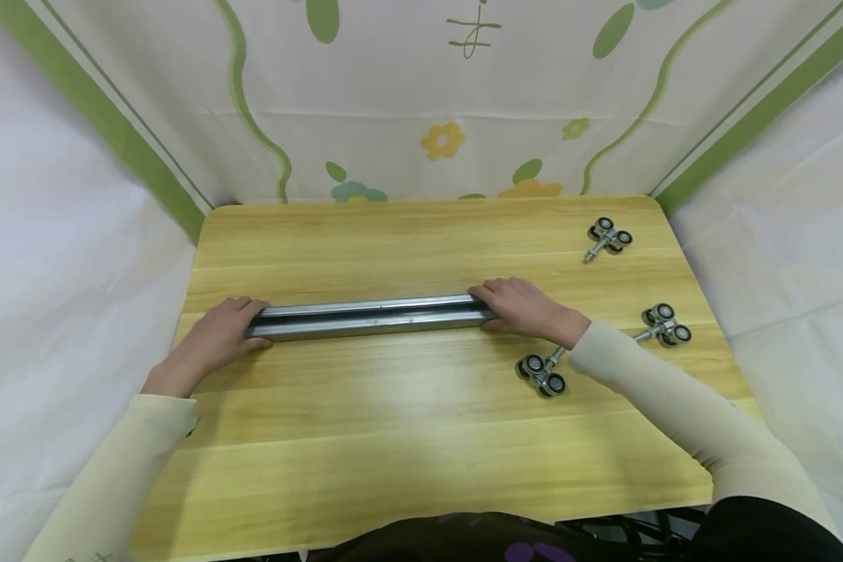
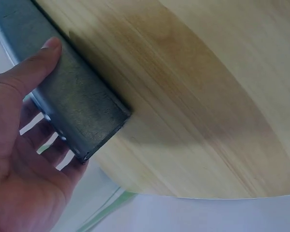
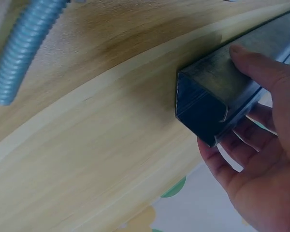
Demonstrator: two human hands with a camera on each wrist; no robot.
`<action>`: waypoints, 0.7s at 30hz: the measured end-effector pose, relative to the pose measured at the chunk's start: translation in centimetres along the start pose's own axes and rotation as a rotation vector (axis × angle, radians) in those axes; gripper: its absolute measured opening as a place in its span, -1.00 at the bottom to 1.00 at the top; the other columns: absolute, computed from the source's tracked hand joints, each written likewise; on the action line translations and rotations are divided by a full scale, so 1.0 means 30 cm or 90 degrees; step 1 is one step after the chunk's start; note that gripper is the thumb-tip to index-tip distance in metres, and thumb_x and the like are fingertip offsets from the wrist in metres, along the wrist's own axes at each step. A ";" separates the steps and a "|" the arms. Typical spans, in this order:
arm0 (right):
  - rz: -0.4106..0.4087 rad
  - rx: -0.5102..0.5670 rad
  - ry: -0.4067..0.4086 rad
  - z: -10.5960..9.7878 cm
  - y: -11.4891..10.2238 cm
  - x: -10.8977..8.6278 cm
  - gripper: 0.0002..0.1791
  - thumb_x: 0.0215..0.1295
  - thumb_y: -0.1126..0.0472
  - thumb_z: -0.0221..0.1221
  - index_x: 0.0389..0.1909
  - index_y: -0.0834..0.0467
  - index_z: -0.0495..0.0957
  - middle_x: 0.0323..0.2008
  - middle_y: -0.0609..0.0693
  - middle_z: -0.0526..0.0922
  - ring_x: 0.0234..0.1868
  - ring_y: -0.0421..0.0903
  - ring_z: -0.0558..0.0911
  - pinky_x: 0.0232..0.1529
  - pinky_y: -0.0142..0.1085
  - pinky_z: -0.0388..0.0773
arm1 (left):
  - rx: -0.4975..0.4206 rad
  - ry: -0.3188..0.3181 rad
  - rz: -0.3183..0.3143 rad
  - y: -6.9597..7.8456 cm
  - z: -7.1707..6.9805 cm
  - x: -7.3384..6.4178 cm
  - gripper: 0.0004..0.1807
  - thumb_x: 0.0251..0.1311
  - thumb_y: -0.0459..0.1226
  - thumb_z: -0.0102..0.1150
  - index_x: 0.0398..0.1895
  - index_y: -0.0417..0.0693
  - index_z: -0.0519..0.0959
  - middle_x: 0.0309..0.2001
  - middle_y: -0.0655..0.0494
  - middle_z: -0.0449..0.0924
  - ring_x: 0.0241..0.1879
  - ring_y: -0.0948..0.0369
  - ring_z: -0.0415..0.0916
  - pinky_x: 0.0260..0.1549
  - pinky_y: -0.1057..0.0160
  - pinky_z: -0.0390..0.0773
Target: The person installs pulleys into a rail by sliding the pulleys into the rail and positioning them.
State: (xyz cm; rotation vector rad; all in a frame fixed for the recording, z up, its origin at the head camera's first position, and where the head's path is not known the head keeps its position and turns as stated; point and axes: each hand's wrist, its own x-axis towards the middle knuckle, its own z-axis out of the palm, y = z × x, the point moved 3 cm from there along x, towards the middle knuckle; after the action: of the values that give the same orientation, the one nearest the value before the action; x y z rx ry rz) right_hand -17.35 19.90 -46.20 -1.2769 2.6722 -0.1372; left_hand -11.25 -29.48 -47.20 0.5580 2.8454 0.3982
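Observation:
A metal channel rail (image 1: 372, 316) lies across the wooden table, its long slot facing up. My left hand (image 1: 218, 336) grips the rail's left end, thumb on the near side and fingers on the far side. At the other end my right hand (image 1: 523, 307) holds the rail the same way. The right wrist view shows the hollow, open end of the rail (image 3: 203, 104) beside my fingers. In the left wrist view the thumb presses on the side wall of the rail (image 2: 82, 96).
Around my right forearm lie roller trolleys with threaded bolts: one roller trolley (image 1: 542, 376) below the wrist, a second trolley (image 1: 667, 325) beyond the sleeve, a third trolley (image 1: 610, 236) at the back right. White cloth walls (image 1: 393, 94) surround the wooden table (image 1: 365, 453).

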 end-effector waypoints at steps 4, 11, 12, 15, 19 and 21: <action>0.016 0.041 -0.001 -0.010 0.012 -0.023 -0.23 0.26 0.07 0.53 0.37 0.35 0.48 0.01 0.21 0.71 -0.05 0.11 0.73 0.01 0.01 0.71 | -0.013 0.002 -0.003 -0.002 0.003 -0.001 -0.27 0.18 -0.20 0.58 0.32 -0.38 0.49 0.14 -0.40 0.60 0.11 -0.34 0.54 0.11 -0.37 0.52; 0.065 0.046 -0.008 -0.014 0.052 -0.091 -0.23 0.34 0.03 0.47 0.42 0.35 0.44 0.18 0.27 0.66 0.13 0.18 0.69 0.17 0.07 0.66 | -0.017 0.009 -0.007 -0.002 0.008 -0.004 -0.28 0.17 -0.21 0.58 0.32 -0.37 0.50 0.14 -0.38 0.60 0.11 -0.33 0.54 0.12 -0.35 0.51; 0.071 0.047 -0.006 -0.016 0.058 -0.105 -0.23 0.35 0.03 0.46 0.42 0.35 0.44 0.19 0.27 0.65 0.14 0.19 0.69 0.18 0.07 0.66 | -0.016 0.012 -0.006 -0.002 0.008 -0.004 -0.28 0.17 -0.21 0.59 0.32 -0.37 0.50 0.14 -0.38 0.61 0.11 -0.33 0.54 0.12 -0.35 0.51; 0.085 0.051 0.004 -0.022 0.076 -0.151 -0.25 0.36 0.04 0.45 0.42 0.35 0.44 0.19 0.28 0.64 0.13 0.20 0.69 0.16 0.09 0.67 | -0.014 0.016 -0.006 -0.003 0.010 -0.005 -0.28 0.17 -0.21 0.58 0.32 -0.36 0.50 0.14 -0.37 0.61 0.10 -0.33 0.54 0.12 -0.35 0.51; 0.092 0.051 0.015 -0.022 0.094 -0.216 -0.33 0.41 0.08 0.41 0.39 0.35 0.48 0.18 0.29 0.65 0.13 0.22 0.68 0.13 0.12 0.67 | -0.019 0.017 -0.006 -0.005 0.013 -0.006 -0.28 0.19 -0.20 0.57 0.33 -0.35 0.49 0.15 -0.37 0.60 0.12 -0.33 0.53 0.14 -0.35 0.49; 0.090 0.053 0.020 -0.020 0.099 -0.246 -0.38 0.42 0.11 0.40 0.35 0.36 0.51 0.16 0.30 0.65 0.13 0.24 0.68 0.12 0.14 0.67 | -0.022 0.019 -0.005 -0.006 0.015 -0.008 -0.28 0.19 -0.21 0.56 0.33 -0.35 0.48 0.15 -0.38 0.60 0.12 -0.33 0.53 0.15 -0.35 0.48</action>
State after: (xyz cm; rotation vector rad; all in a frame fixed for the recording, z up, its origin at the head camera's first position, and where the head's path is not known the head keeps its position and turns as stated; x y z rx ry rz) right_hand -15.17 27.50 -45.20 -1.0663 2.7404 -0.2483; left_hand -10.99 -29.63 -47.65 0.5394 2.8620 0.4578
